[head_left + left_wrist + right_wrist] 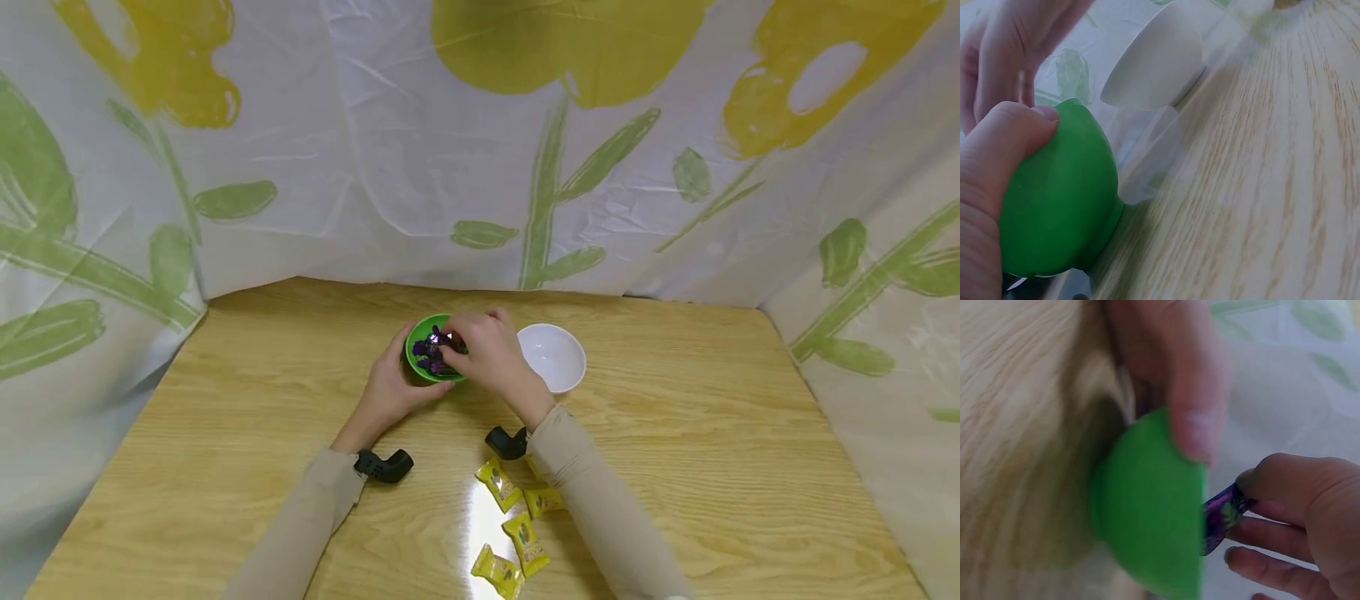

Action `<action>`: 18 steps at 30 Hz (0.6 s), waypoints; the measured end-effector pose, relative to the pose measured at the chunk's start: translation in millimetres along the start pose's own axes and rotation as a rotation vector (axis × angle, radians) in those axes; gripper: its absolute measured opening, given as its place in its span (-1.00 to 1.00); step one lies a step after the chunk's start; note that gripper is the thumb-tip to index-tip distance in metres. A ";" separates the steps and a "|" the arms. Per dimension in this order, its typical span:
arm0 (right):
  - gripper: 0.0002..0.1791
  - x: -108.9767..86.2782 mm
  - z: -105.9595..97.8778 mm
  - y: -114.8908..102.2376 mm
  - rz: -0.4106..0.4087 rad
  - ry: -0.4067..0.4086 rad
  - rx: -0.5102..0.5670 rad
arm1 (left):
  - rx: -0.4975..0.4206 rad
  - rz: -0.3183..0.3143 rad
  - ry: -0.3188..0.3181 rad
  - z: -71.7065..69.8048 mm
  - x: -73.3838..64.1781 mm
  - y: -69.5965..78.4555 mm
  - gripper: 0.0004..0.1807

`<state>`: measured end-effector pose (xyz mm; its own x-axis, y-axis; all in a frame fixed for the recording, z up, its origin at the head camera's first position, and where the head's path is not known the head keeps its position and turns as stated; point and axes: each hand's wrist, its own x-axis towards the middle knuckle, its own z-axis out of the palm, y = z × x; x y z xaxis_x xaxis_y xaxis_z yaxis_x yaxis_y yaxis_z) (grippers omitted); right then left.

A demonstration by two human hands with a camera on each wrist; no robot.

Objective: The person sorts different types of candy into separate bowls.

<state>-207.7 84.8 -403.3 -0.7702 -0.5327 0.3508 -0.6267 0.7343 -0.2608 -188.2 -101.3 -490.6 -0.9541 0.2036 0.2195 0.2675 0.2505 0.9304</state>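
Observation:
A green bowl (pixel 417 334) holds several candies in shiny purple wrappers (pixel 427 363). My left hand (pixel 390 387) grips this bowl from its left side, the thumb pressed near the rim as the left wrist view shows. Over the bowl's mouth, my right hand (pixel 489 348) pinches a purple-wrapped candy (pixel 1221 519) between thumb and fingers, half out past the rim in the right wrist view. A white bowl (pixel 553 358) stands just right of the green one, partly behind my right hand.
Several yellow wrapped candies (pixel 527 543) lie on the wooden table (pixel 712 433) nearer to me, some partly under the right sleeve (pixel 600 492). A white sheet with painted flowers (pixel 390 167) walls off the table's back and sides.

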 end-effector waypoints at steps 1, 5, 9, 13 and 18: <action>-0.84 1.5 3.9 1.2 0.000 -0.001 -0.011 | -0.001 -0.001 -0.002 -0.5 -0.1 3.4 0.12; -0.84 5.8 17.4 4.9 -0.019 -0.023 -0.065 | 0.004 -0.008 -0.006 -3.2 -3.3 24.5 0.10; -0.85 8.7 25.5 6.5 -0.044 -0.054 -0.117 | 0.018 -0.020 -0.014 -4.2 -5.4 35.3 0.10; -0.84 9.8 28.7 7.0 -0.056 -0.067 -0.113 | 0.015 -0.013 -0.018 -3.6 -5.1 34.6 0.10; -0.79 9.9 30.9 8.3 -0.078 -0.051 -0.083 | 0.005 -0.004 -0.004 -4.1 -6.3 37.4 0.07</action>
<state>-224.2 72.6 -429.8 -0.7256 -0.6090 0.3203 -0.6748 0.7209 -0.1582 -172.8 -97.1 -456.0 -0.9546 0.2064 0.2150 0.2648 0.2561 0.9297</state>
